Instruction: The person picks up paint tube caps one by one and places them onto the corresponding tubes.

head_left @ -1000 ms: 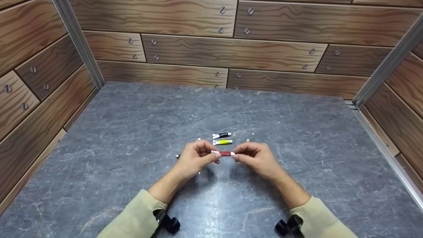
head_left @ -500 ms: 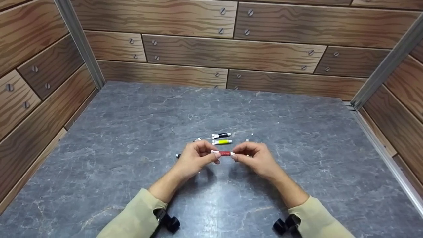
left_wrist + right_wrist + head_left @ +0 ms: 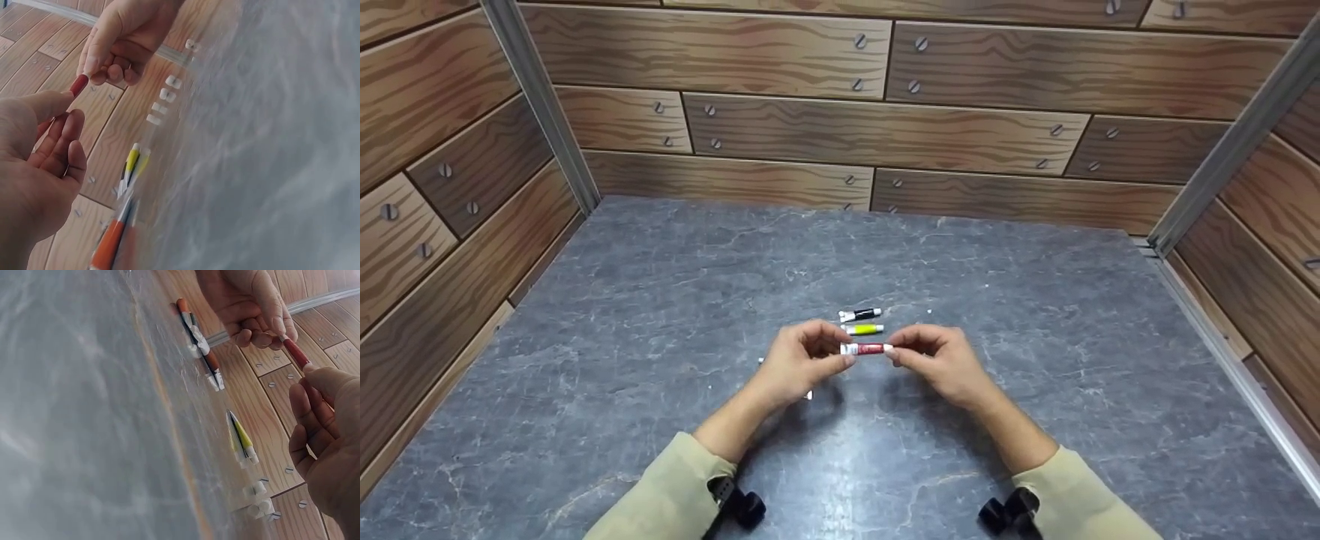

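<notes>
Between both hands, a small red paint tube point(image 3: 872, 349) with a white flat end lies crosswise in the head view. My left hand point(image 3: 802, 364) pinches its flat end with thumb and fingers. The thumb and forefinger of my right hand point(image 3: 949, 364) pinch the opposite, narrow white end. Just beyond the hands, a yellow paint tube point(image 3: 865, 329) and a black paint tube point(image 3: 861, 315) lie side by side. In the left wrist view the red tube point(image 3: 79, 85) spans the gap between the two hands, its ends covered by fingers.
An orange tube point(image 3: 108, 246) lies past my left hand, with dark tubes close by. Several small white caps point(image 3: 173, 82) sit on the grey marbled table point(image 3: 660, 300) on the right-hand side. Wood-patterned walls point(image 3: 780, 124) enclose the back and sides.
The red tube has turned slightly in the fingers, and more of its white flat end shows past the left thumb. Both hands stay nearly in place; the head view has tilted up a little.
</notes>
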`<state>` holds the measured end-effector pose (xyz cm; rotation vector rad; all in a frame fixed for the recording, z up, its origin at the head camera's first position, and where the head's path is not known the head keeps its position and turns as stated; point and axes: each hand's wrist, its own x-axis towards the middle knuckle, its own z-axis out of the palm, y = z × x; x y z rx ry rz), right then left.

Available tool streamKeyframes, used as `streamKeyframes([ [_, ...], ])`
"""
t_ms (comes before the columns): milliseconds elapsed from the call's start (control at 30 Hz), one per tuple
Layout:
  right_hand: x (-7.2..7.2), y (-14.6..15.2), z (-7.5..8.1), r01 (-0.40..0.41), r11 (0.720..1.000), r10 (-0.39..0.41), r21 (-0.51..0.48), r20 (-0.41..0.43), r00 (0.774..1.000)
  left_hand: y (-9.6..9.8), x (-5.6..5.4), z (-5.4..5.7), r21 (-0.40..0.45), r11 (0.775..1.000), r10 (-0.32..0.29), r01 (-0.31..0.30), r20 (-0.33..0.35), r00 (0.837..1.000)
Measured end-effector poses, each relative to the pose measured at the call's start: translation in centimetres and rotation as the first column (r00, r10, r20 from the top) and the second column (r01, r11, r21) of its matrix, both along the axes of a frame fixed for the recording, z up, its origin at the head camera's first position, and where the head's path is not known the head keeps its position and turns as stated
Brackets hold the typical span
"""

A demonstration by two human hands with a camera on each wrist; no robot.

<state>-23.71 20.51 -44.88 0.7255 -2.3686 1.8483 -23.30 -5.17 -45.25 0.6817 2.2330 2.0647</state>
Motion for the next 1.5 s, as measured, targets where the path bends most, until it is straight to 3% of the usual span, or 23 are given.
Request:
streamKeyframes([
  [233, -0.7, -0.2, 0.8, 0.027, 0.997, -0.029, 0.066, 0.023, 0.999, -0.3, -0.8, 0.9, -0.103, 0.995, 0.009, -0.009, -0.004, 1.000],
  [467, -1.6, -0.4, 1.5, 0.055, 0.989, -0.063, 0.134, 0.054, 0.997, -0.4, -2.3, 2.2, -0.260, 0.965, 0.008, -0.016, -0.033, 0.999],
  [567, -2.1, -0.4, 1.5, 0.074, 0.984, -0.084, 0.162, 0.055, 0.995, -0.3, -3.0, 2.3, -0.290, 0.957, 0.004, -0.013, -0.032, 0.999],
  [833, -3.1, -0.3, 1.5, 0.096, 0.967, -0.116, 0.234, 0.074, 0.990, 0.1, -4.6, 2.1, -0.337, 0.941, 0.001, -0.007, -0.018, 1.000],
  [1100, -3.8, -0.1, 1.2, 0.109, 0.948, -0.138, 0.298, 0.079, 0.987, 0.5, -5.4, 1.9, -0.394, 0.919, 0.002, 0.005, 0.018, 1.000],
  [1500, -4.9, -0.1, 0.6, 0.091, 0.936, -0.114, 0.341, 0.046, 0.992, 0.7, -6.2, 1.0, -0.419, 0.908, -0.005, -0.003, -0.018, 1.000],
])
